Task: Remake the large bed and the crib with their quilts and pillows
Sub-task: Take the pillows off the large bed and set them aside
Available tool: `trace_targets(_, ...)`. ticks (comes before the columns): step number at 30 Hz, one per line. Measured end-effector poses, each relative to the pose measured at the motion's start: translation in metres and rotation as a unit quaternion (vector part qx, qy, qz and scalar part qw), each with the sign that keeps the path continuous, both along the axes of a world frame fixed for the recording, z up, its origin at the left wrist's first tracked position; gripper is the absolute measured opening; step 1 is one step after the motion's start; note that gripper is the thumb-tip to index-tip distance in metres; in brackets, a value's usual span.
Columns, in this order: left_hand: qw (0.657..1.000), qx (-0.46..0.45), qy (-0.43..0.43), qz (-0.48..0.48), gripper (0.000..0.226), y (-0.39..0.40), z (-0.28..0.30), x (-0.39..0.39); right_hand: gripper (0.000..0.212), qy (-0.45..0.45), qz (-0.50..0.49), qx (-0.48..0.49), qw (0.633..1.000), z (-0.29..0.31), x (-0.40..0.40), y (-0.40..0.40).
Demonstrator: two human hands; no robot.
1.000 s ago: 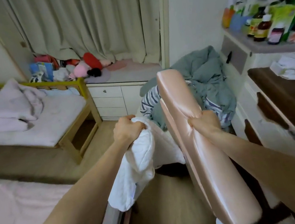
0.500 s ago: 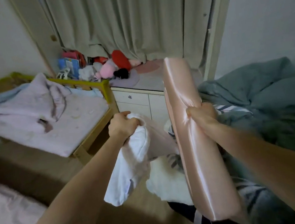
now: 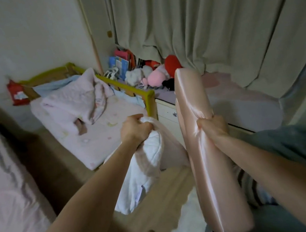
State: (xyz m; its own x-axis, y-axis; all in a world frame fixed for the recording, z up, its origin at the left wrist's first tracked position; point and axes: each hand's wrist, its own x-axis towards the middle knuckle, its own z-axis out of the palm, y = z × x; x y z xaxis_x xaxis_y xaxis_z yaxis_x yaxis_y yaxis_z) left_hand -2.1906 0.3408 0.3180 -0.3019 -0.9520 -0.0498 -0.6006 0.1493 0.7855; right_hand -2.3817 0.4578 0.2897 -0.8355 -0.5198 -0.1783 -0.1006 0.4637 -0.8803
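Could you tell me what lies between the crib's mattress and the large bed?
In the head view, only bare wooden floor separates the crib from the large bed.

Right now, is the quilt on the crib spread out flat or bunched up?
Bunched up. The pink quilt lies in a rumpled heap at the far end of the crib, leaving the near part of the mattress bare.

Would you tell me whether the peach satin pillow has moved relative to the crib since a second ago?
Yes. The satin pillow, gripped by the right hand, has swung left toward the crib, away from the earlier dresser side.
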Motion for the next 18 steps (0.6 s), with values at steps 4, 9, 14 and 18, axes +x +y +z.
trace_targets(4,1.0,-0.013,-0.002,-0.006,0.057,-0.093,-0.004,-0.037,0.048,0.01,0.009,0.014,1.0,-0.008,-0.034,-0.085)
trace_targets(9,0.997,-0.024,-0.034,-0.058,0.058,-0.222,0.0,-0.106,0.056,-0.006,-0.026,0.028,0.999,-0.014,-0.086,-0.202)
trace_targets(14,0.988,-0.051,-0.034,-0.138,0.051,-0.313,0.013,-0.198,0.057,-0.015,-0.084,0.016,0.996,-0.005,-0.159,-0.272)
trace_targets(18,0.977,-0.049,-0.004,-0.208,0.048,-0.346,0.013,-0.286,0.045,0.008,-0.158,0.006,0.987,-0.001,-0.223,-0.29)
